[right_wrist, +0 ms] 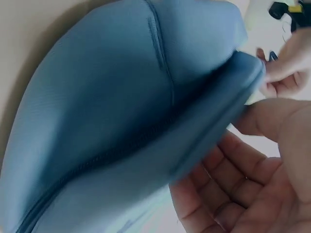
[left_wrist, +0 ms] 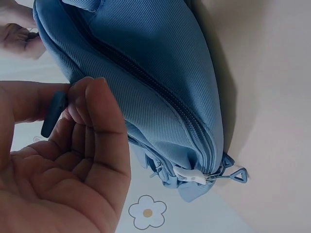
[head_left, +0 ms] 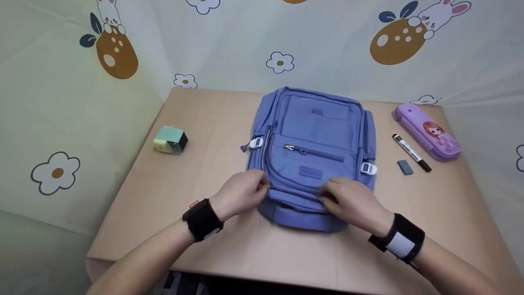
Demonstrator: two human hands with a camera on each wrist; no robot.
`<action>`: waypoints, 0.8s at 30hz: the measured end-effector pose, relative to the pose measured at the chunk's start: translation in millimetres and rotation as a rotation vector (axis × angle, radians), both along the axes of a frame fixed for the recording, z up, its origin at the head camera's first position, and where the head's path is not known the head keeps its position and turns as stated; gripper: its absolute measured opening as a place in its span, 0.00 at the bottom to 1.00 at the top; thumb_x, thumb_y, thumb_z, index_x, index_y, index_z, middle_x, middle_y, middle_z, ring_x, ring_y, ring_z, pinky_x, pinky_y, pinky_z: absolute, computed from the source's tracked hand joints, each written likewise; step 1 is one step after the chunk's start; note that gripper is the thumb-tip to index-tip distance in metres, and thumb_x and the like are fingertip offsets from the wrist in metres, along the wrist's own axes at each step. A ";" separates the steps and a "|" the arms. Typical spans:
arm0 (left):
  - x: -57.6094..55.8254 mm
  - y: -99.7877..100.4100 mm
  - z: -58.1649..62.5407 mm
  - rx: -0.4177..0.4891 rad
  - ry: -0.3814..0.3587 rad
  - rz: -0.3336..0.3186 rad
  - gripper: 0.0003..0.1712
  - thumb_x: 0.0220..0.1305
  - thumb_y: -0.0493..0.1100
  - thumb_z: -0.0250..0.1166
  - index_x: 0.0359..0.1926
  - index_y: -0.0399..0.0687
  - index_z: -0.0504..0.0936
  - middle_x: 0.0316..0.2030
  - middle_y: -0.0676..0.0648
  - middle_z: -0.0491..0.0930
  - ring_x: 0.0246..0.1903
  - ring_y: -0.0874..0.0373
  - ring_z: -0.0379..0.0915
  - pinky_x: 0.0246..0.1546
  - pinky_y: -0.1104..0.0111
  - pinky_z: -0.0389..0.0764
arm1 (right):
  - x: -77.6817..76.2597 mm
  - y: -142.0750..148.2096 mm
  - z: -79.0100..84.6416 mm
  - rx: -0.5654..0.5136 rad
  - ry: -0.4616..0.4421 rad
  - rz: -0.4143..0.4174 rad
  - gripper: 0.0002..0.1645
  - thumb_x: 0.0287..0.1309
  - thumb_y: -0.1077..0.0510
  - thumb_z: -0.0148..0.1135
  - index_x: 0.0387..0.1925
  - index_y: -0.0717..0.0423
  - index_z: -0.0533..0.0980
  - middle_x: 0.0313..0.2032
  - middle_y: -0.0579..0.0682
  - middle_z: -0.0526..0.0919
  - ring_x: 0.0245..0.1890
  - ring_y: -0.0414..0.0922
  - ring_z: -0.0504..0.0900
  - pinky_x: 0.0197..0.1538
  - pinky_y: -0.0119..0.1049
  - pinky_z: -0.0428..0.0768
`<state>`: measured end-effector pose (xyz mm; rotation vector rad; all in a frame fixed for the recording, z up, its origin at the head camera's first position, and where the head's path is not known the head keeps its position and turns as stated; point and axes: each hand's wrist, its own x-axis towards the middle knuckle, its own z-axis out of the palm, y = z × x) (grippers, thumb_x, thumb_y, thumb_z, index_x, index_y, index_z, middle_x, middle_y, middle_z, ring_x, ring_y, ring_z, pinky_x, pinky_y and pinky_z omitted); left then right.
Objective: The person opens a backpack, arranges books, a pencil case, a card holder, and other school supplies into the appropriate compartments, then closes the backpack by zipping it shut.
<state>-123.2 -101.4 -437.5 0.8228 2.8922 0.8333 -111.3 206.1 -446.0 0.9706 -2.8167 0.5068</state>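
Note:
A blue backpack (head_left: pixel 319 123) lies front side up on the table, its bottom end facing me. At its lower left edge my left hand (head_left: pixel 243 192) pinches a dark blue zipper pull (left_wrist: pixel 54 114) between thumb and fingers. My right hand (head_left: pixel 354 200) grips the fabric edge at the lower right of the front pocket, thumb on one side and fingers on the other. In the left wrist view a second zipper (left_wrist: pixel 146 73) curves along the side toward triangular pulls (left_wrist: pixel 238 175) beside a white buckle (left_wrist: pixel 189 175).
Right of the backpack lie a purple pencil case (head_left: pixel 421 127), a black-and-white marker (head_left: pixel 411 152) and a small dark grey block (head_left: pixel 405 167). A mint-green, yellow and black box-shaped item (head_left: pixel 170 140) sits at the left. Patterned cloth (head_left: pixel 229 45) hangs behind the table (head_left: pixel 196 106).

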 end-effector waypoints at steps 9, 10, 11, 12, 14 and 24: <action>-0.7 -1.2 0.4 0.024 -0.019 -0.002 0.03 0.66 0.37 0.63 0.34 0.46 0.82 0.28 0.53 0.77 0.26 0.59 0.71 0.29 0.64 0.77 | 0.0 41.2 1.2 -0.035 -0.008 0.011 0.10 0.52 0.62 0.77 0.37 0.51 0.86 0.36 0.43 0.85 0.38 0.43 0.83 0.42 0.43 0.83; -0.6 -1.6 0.4 0.022 -0.018 -0.001 0.03 0.66 0.37 0.63 0.34 0.46 0.82 0.28 0.53 0.77 0.26 0.59 0.71 0.29 0.65 0.77 | 0.5 43.3 -1.3 -0.032 -0.001 0.026 0.10 0.52 0.62 0.78 0.37 0.52 0.86 0.36 0.44 0.86 0.38 0.43 0.83 0.43 0.43 0.83; -0.3 -1.8 0.8 0.023 -0.019 0.001 0.03 0.66 0.37 0.63 0.34 0.46 0.82 0.28 0.53 0.77 0.27 0.59 0.71 0.29 0.65 0.77 | 0.8 44.6 -3.9 -0.028 0.009 0.040 0.11 0.52 0.61 0.78 0.38 0.52 0.86 0.37 0.44 0.86 0.39 0.43 0.83 0.43 0.43 0.83; -0.1 -2.0 0.7 0.023 -0.019 0.004 0.03 0.66 0.37 0.63 0.34 0.46 0.82 0.28 0.53 0.77 0.27 0.59 0.71 0.29 0.65 0.77 | 1.1 45.4 -6.8 -0.026 0.023 0.055 0.11 0.52 0.61 0.78 0.38 0.53 0.86 0.37 0.45 0.86 0.39 0.44 0.83 0.43 0.43 0.83; 0.2 -2.1 0.8 0.029 -0.025 0.008 0.03 0.66 0.37 0.63 0.35 0.46 0.82 0.29 0.53 0.77 0.27 0.60 0.71 0.29 0.65 0.77 | 1.4 46.0 -12.0 -0.024 0.047 0.078 0.11 0.52 0.61 0.78 0.39 0.53 0.86 0.37 0.45 0.86 0.39 0.44 0.83 0.43 0.43 0.83; 1.1 1.5 0.6 0.030 -0.042 0.009 0.03 0.65 0.37 0.63 0.35 0.45 0.83 0.29 0.53 0.79 0.27 0.60 0.73 0.30 0.64 0.77 | 1.1 42.0 -23.2 0.040 0.211 0.094 0.05 0.58 0.61 0.72 0.34 0.51 0.82 0.32 0.45 0.83 0.33 0.45 0.81 0.34 0.42 0.81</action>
